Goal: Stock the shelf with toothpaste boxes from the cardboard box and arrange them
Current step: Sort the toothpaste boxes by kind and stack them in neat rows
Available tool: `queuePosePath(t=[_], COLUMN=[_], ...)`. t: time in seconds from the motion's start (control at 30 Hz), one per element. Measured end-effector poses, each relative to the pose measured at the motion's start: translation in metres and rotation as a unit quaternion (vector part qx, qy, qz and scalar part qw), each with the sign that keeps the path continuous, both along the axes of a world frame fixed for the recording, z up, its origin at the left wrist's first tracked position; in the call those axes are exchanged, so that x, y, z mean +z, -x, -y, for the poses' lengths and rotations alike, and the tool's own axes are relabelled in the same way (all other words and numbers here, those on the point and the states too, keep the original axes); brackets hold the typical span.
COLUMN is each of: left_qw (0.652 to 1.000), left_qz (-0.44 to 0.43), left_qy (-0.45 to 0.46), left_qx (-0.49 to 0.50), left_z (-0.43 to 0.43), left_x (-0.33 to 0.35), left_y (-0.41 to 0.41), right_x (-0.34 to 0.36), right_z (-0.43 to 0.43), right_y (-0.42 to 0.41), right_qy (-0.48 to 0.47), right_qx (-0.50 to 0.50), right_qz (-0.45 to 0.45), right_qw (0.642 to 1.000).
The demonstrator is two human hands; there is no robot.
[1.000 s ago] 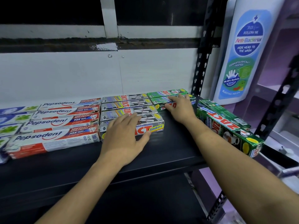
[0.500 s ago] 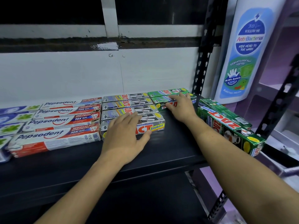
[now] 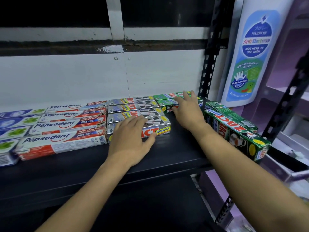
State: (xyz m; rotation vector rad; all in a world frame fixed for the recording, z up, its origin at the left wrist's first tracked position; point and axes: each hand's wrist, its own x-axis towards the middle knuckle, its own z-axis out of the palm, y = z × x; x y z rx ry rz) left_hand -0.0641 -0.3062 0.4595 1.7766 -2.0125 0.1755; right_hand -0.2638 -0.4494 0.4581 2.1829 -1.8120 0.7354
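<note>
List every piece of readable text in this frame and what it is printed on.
"Pepsodent", "PENCEGAH GIGI BERLUBANG", "10X GIGI": white-and-red boxes
"ZACT", "Smokers": silver boxes
"ZACT": green boxes beside the shelf post
"FOLLOW ME", "Anti-Bacterial", "KIDS HEAD TO TOE WASH", "DERMATOLOGICALLY TESTED", "BURSTING MELON": bottle-shaped sign
Print on the blue boxes at far left: too blurred to read.

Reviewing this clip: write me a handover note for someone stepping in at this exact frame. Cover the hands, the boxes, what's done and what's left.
Left hand: flat on the front Zact Smokers box.
Right hand: fingers laid on the green Zact boxes at the back right of the shelf.
Done: Pepsodent boxes and four silver boxes are lined up.
Left: probably fill the front of the green row; loose green boxes lie angled past the right post. The cardboard box is not in view.
</note>
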Motion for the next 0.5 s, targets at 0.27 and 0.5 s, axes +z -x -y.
queuePosePath(t=[0.27, 0.5], left_qw=[1.000, 1.000], left_qz=[0.009, 0.014], left_qy=[0.004, 0.003], left_qx=[-0.005, -0.011], left_z=[0.000, 0.002], left_x=[-0.001, -0.003], left_y=[-0.001, -0.002], right_x=[0.022, 0.019], right_z=[-0.091, -0.184], right_y=[0.022, 0.083], right_qy=[0.027, 0.124], right_qx=[-0.018, -0.108], right_qz=[-0.014, 0.038], right_qw=[0.999, 0.986])
